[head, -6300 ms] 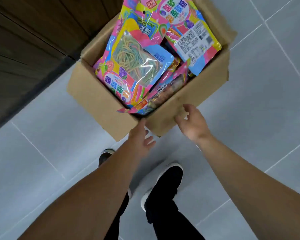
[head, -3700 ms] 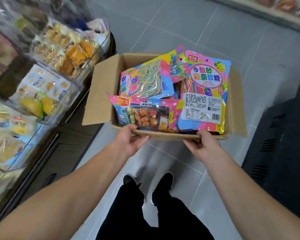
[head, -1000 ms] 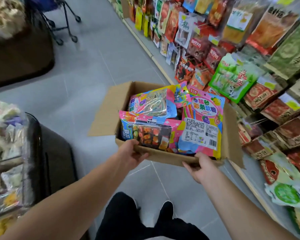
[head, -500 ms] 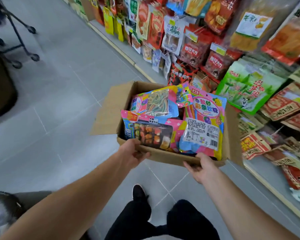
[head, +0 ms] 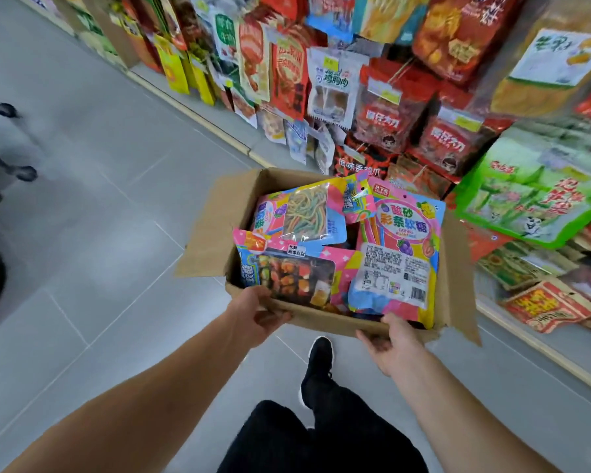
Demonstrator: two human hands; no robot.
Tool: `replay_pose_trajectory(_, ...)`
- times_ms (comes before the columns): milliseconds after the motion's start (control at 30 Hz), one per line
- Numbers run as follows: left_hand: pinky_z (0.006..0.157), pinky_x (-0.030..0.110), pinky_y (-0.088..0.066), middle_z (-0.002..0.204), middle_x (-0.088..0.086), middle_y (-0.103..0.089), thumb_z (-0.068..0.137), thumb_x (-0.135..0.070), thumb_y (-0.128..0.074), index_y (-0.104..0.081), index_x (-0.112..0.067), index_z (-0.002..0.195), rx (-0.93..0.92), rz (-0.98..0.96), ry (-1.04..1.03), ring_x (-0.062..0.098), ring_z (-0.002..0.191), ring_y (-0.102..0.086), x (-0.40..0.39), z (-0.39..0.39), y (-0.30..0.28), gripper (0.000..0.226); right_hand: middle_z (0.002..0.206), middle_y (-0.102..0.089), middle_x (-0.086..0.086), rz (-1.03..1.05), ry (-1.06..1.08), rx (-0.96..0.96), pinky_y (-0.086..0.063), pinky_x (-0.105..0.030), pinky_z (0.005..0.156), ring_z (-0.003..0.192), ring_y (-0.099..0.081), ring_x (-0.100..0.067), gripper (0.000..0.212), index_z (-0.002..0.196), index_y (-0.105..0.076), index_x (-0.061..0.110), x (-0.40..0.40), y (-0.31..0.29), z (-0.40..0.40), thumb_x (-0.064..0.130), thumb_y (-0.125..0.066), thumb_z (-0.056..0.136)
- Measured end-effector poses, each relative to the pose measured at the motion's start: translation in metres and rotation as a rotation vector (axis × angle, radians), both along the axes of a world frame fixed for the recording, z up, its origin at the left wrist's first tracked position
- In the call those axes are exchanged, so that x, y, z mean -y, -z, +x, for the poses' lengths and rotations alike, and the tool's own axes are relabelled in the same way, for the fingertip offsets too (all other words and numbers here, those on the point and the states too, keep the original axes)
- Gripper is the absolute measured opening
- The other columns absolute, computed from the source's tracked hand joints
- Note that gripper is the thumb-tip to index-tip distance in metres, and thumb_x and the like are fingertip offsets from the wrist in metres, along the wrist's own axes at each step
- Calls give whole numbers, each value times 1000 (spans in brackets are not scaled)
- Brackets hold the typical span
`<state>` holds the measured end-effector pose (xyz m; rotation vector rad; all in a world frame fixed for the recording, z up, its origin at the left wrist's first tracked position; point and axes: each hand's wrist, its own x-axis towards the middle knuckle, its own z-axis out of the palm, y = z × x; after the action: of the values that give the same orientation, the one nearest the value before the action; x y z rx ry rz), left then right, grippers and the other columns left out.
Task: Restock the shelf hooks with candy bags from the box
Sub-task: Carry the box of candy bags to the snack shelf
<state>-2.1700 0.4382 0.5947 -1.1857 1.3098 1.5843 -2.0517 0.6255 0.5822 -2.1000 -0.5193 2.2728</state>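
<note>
An open cardboard box hangs in the air in front of me, its flaps spread out. My left hand grips its near left edge, thumb over the rim. At the near right corner my right hand holds the box from below. Several colourful candy bags lie inside: one with rainbow strings, one with mixed gummies, and a pink one showing its back label.
Hanging snack bags fill the shelf on the right, close to the box's far right side. A pale shelf base edge runs along the grey tiled floor. Trolley wheels stand far left. My black shoe is below the box.
I picked the box up from the floor and carried it through the aisle. Over the last second I have turned further towards the shelf of hanging bags, which is now closer.
</note>
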Motion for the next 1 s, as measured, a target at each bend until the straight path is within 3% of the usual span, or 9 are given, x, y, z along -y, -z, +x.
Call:
replay_pose_trajectory(100,44,42,-57,123,31,-58,88,-6,-60,-47,4,126,4,0,-26,46,105,-63,6,-48,12,42,91,-56,-21,6,-6,7,-53,-47,93,77,-58,-28,6,93,-50,4,4,8,-45,7,-53,97)
replay_pose_trajectory(200,63,47,-60,123,31,-57,89,-6,-59,-49,3,105,27,9,-44,46,107,-62,17,-93,17,21,95,-58,-22,23,-35,31,-53,-44,83,77,-59,-29,16,111,-52,4,10,13,-94,7,-55,96)
replay_pose_trajectory(300,68,49,-60,126,32,-54,88,-6,-60,-47,1,96,50,18,-68,46,108,-61,26,-125,23,16,89,-58,-20,41,-43,48,-54,-43,84,76,-60,-28,17,112,-52,4,19,13,-129,8,-55,96)
replay_pose_trajectory(400,71,47,-56,126,31,-52,88,-5,-60,-47,0,96,68,16,-60,47,110,-59,49,-180,38,16,87,-58,-19,26,-33,81,-54,-45,93,76,-60,-26,4,97,-53,4,42,24,-180,7,-54,96)
replay_pose_trajectory(467,73,47,-55,126,31,-52,89,-5,-59,-46,1,94,75,19,-56,47,111,-58,61,-213,43,15,88,-59,-19,24,-21,81,-54,-45,94,77,-61,-26,6,91,-53,5,56,29,-209,7,-55,96)
replay_pose_trajectory(567,75,48,-56,127,31,-52,89,-4,-59,-47,2,94,110,10,-14,46,112,-58,85,-271,55,14,92,-61,-19,24,13,103,-55,-44,93,79,-62,-26,1,95,-54,6,85,42,-258,7,-55,95)
replay_pose_trajectory(733,54,47,-58,125,32,-54,90,-4,-57,-50,3,110,134,16,62,46,109,-60,112,-348,69,23,97,-62,-18,21,80,90,-56,-40,79,83,-64,-26,33,126,-54,5,117,61,-319,8,-59,94)
replay_pose_trajectory(867,60,50,-57,123,32,-56,90,-4,-56,-48,0,97,143,-4,104,49,110,-60,121,-404,80,12,97,-64,-18,-18,113,103,-55,-39,67,81,-64,-25,38,130,-54,5,135,82,-363,7,-59,93)
replay_pose_trajectory(1000,64,49,-55,126,31,-54,90,-3,-56,-49,-1,98,122,-26,133,48,112,-58,127,-447,103,11,101,-66,-19,-36,147,77,-60,-36,49,84,-66,-26,40,132,-54,5,147,108,-399,6,-58,92)
